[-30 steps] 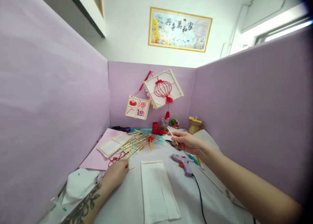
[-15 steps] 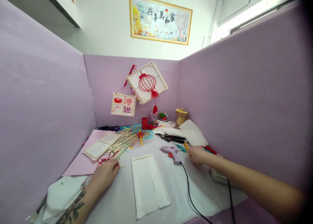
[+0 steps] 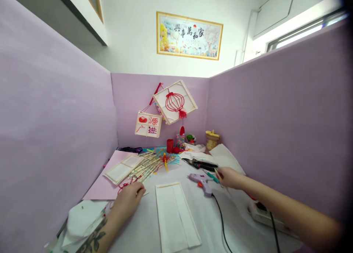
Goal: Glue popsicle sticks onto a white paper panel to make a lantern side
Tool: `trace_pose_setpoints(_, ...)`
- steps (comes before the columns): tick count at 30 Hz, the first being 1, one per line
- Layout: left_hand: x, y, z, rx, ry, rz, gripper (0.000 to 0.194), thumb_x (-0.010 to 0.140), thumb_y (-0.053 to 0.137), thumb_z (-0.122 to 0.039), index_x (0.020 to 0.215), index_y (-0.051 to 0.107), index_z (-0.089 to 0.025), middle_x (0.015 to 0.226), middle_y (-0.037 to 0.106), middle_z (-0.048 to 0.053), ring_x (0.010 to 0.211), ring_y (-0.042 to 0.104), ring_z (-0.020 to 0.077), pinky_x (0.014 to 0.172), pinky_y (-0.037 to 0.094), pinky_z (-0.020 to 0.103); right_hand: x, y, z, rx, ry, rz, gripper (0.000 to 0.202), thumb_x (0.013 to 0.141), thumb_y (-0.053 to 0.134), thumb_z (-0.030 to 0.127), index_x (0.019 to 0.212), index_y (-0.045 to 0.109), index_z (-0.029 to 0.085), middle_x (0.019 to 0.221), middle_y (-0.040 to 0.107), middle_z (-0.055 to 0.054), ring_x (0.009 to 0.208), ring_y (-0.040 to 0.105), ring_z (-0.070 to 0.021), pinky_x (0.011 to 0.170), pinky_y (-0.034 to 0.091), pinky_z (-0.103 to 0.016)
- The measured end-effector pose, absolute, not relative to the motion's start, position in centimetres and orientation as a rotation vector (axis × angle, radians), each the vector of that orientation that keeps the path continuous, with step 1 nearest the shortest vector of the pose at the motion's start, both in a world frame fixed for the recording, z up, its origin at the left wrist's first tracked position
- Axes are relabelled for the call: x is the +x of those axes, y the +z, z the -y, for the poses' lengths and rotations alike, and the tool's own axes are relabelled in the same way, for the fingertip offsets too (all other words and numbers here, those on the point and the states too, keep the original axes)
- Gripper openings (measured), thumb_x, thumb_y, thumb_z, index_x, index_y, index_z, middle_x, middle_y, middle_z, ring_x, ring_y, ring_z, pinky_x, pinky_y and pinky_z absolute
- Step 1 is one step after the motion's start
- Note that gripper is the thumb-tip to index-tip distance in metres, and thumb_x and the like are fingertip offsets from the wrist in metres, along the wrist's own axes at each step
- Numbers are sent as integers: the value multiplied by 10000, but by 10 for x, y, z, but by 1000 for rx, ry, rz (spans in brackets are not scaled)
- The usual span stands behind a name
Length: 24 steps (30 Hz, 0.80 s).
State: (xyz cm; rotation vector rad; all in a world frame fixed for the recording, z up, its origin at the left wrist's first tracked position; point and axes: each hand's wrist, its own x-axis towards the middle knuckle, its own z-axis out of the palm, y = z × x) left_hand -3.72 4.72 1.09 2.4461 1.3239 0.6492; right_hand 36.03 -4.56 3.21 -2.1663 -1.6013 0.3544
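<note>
My left hand [image 3: 130, 198] rests low over the table with its fingers curled together. A thin pale stick [image 3: 146, 193] pokes out past the fingertips. In front of it lie red cord [image 3: 127, 185] and a bundle of patterned sticks [image 3: 149, 165]. On the right, the fingers of my right hand [image 3: 230, 178] are closed on a thin wooden stick [image 3: 217, 173]. Just left of that hand are a teal pen-like tool [image 3: 212, 177] and a lilac glue gun [image 3: 202, 181]. Between both hands lies a white rectangular panel [image 3: 176, 216] with a pale wooden strip along its top edge.
Black-handled pliers [image 3: 202, 165] lie behind the glue gun. A framed panel [image 3: 124, 168] sits on pink sheet at left. A power strip [image 3: 268, 216] is under my right forearm. Lilac partitions [image 3: 261, 117] enclose the table; decorated panels [image 3: 175, 102] hang at the back.
The view has shifted, so everything appears lower and farther right. My right hand has moved slightly farther back, and an orange-yellow item by its fingers no longer shows. My left hand stays about where it was.
</note>
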Motion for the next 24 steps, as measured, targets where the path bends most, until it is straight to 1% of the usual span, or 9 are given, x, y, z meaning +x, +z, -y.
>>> trace_pose_setpoints(1, -31, 15, -41, 2370, 711, -1270, 238, 852, 451, -318, 765, 625, -181, 802, 667, 49, 781, 600, 188, 696, 413, 275, 350, 43, 46, -2069, 534, 1525, 80, 581, 625, 138, 636, 583, 179, 540, 557, 8, 526, 518, -137, 515, 385, -246)
trace_pose_setpoints(3, -13, 24, -26, 2169, 726, -1116, 240, 832, 469, -340, 779, 628, -167, 730, 650, 37, 690, 592, 170, 631, 429, 262, 319, 62, 47, -1677, 848, 1360, 143, 627, 611, 209, 765, 585, 182, 595, 561, 22, 538, 512, -120, 524, 390, -236)
trace_pose_setpoints(6, 16, 36, 1, 2026, 718, -902, 176, 766, 550, -290, 837, 655, -168, 717, 652, 12, 657, 586, 144, 610, 438, 241, 262, 76, 53, -1251, 1154, 1147, 216, 615, 673, 269, 772, 554, 181, 596, 537, 38, 534, 500, -99, 531, 382, -227)
trace_pose_setpoints(7, 22, 38, 8, 2014, 747, -860, 148, 745, 582, -277, 807, 658, -167, 707, 652, 8, 655, 579, 137, 615, 438, 235, 245, 77, 55, -1173, 1227, 1107, 235, 597, 699, 260, 765, 556, 178, 600, 537, 40, 536, 501, -94, 539, 387, -228)
trace_pose_setpoints(9, 29, 39, 17, 2043, 823, -811, 119, 727, 634, -281, 751, 657, -167, 712, 657, 8, 675, 574, 132, 637, 438, 230, 219, 75, 58, -1070, 1314, 1079, 239, 578, 726, 234, 744, 569, 165, 606, 542, 37, 534, 501, -86, 539, 383, -225)
trace_pose_setpoints(12, 26, 33, 20, 2092, 899, -769, 132, 731, 669, -300, 741, 658, -169, 715, 660, 5, 667, 568, 124, 637, 436, 222, 201, 68, 59, -1028, 1385, 1072, 222, 578, 736, 217, 729, 584, 157, 578, 546, 36, 511, 493, -80, 523, 371, -223)
trace_pose_setpoints(16, 18, 23, 17, 2162, 954, -725, 128, 772, 644, -290, 730, 658, -170, 731, 670, 11, 669, 573, 121, 644, 434, 218, 193, 57, 61, -1021, 1458, 1086, 220, 576, 740, 213, 735, 599, 154, 594, 574, 29, 512, 513, -83, 527, 382, -227)
trace_pose_setpoints(19, 17, 18, 16, 2220, 953, -685, 160, 797, 622, -290, 701, 654, -167, 708, 668, 11, 656, 570, 118, 643, 426, 215, 188, 48, 64, -1006, 1515, 1105, 204, 589, 728, 220, 731, 601, 147, 601, 592, 19, 505, 512, -77, 529, 384, -223)
trace_pose_setpoints(24, 18, 14, 16, 2230, 910, -710, 198, 808, 606, -315, 692, 660, -164, 678, 666, 7, 626, 556, 113, 631, 416, 216, 184, 40, 67, -1016, 1508, 1089, 210, 588, 718, 223, 735, 588, 150, 618, 597, 18, 527, 531, -83, 549, 406, -225)
